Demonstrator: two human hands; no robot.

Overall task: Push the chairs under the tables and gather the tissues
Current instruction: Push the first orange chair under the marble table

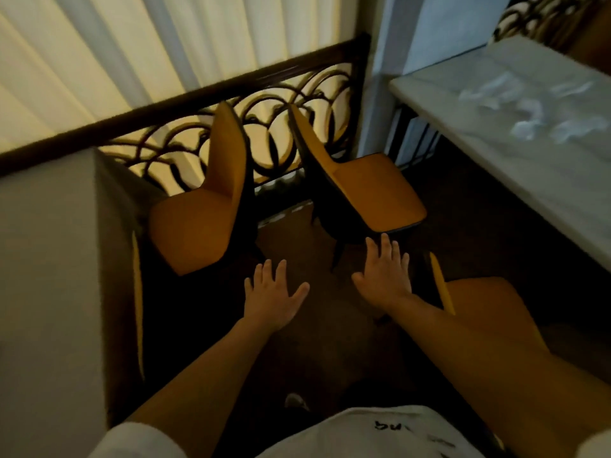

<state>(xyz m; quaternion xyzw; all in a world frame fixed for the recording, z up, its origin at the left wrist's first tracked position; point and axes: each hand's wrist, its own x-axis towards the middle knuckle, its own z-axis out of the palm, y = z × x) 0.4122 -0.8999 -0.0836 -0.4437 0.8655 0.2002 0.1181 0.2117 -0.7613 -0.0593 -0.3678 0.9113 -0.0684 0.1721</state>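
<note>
Left grip (272, 294) spread flat and empty, just below the left orange chair (201, 223), right grip (385, 272) splayed, empty, fingertips at the right orange chair (373, 190) seat edge, crumpled tissues (542, 107) on the right desk (496, 153), well apart.
</note>
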